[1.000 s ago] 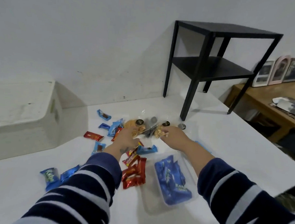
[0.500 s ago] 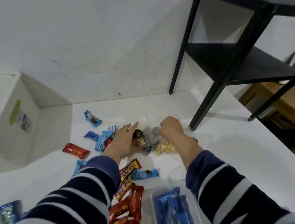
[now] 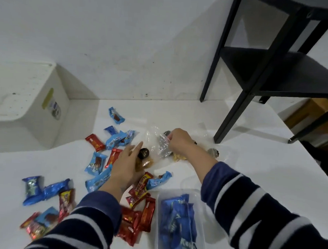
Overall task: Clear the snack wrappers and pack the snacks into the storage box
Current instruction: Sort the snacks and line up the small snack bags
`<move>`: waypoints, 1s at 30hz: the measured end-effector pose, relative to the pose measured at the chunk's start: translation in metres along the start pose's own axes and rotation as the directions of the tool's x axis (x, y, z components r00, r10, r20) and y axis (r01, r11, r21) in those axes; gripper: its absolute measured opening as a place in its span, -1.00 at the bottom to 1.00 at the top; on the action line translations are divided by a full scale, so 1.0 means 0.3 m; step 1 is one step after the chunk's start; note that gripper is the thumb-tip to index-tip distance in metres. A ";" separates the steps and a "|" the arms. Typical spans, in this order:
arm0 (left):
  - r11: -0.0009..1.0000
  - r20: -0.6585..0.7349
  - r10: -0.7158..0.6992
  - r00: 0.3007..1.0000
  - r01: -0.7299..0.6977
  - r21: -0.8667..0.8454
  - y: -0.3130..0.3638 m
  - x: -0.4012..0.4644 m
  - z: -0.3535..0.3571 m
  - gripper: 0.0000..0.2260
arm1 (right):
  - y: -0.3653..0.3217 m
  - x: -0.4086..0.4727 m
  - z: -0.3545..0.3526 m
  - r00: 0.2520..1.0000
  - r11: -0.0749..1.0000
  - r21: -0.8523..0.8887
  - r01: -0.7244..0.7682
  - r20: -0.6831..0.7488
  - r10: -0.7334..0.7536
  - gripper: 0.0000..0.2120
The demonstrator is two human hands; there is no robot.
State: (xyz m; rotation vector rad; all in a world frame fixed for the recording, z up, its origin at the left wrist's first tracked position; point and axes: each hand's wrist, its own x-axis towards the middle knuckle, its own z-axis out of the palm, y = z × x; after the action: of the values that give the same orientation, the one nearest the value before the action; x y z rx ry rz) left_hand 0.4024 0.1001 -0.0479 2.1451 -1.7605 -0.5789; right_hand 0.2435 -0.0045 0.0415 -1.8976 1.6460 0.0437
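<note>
Several blue snack packets [image 3: 115, 140] and red snack packets [image 3: 136, 220] lie scattered on the white table [image 3: 251, 175]. A clear storage box [image 3: 199, 197] at the front holds blue packets [image 3: 179, 224]. My right hand [image 3: 179, 140] pinches a clear plastic wrapper [image 3: 163, 147] with dark cookies inside. My left hand [image 3: 126, 165], fingers straight, lies beside a dark round cookie [image 3: 143, 153] and golden snacks [image 3: 147, 164] in clear wrap. More golden snacks [image 3: 178, 157] lie under my right wrist.
A white lidded bin [image 3: 25, 103] stands at the left against the wall. A black side table [image 3: 270, 72] stands on the tabletop at the right, one leg close to the wrappers. A dark wrapped cookie [image 3: 213, 152] lies near that leg.
The view has dropped and come closer. My right hand has lifted off the pile and pinched the clear wrapper. My left hand stays flat beside the dark cookie.
</note>
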 end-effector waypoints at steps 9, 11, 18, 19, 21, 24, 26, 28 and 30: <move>0.994 -0.017 -0.085 0.996 0.084 -0.071 -0.030 -0.110 -0.019 -0.26 | -0.062 0.021 0.045 0.996 0.995 0.041 0.092 -0.027 -0.091 -0.80; 0.991 -0.028 -0.102 0.994 0.099 -0.092 -0.041 -0.115 -0.017 -0.34 | -0.073 0.039 0.059 0.995 0.996 0.039 0.076 -0.065 -0.073 -0.82; 0.982 -0.078 -0.125 0.989 0.112 -0.153 -0.051 -0.131 -0.005 -0.35 | -0.074 0.056 0.082 0.993 0.993 0.062 0.097 -0.073 -0.093 -0.82; 0.981 -0.087 -0.124 0.988 0.108 -0.162 -0.050 -0.135 -0.003 -0.35 | -0.077 0.053 0.084 0.993 0.990 0.092 0.105 -0.064 -0.099 -0.85; 0.980 -0.096 -0.118 0.988 0.100 -0.171 -0.050 -0.140 0.000 -0.35 | -0.091 0.044 0.083 0.992 0.986 0.126 0.111 -0.077 -0.101 -0.82; 0.978 -0.101 -0.109 0.989 0.089 -0.187 -0.053 -0.144 0.001 -0.35 | -0.111 0.031 0.083 0.989 0.987 0.126 0.104 -0.114 -0.090 -0.76; 0.977 -0.104 -0.106 0.989 0.084 -0.195 -0.056 -0.147 0.002 -0.35 | -0.116 0.025 0.084 0.989 0.988 0.124 0.088 -0.131 -0.072 -0.74; 0.975 -0.107 -0.109 0.988 0.085 -0.204 -0.060 -0.150 0.005 -0.35 | -0.119 0.024 0.086 0.989 0.987 0.131 0.089 -0.131 -0.072 -0.74; 0.973 -0.106 -0.116 0.988 0.092 -0.211 -0.063 -0.151 0.007 -0.34 | -0.126 0.023 0.088 0.990 0.980 0.175 0.092 -0.121 -0.072 -0.76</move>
State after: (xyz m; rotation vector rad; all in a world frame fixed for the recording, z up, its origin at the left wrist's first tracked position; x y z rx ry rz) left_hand 0.4099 0.1483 -0.0536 2.0911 -1.4655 -0.6187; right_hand 0.2888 0.0029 0.0332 -1.8556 1.5855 -0.2449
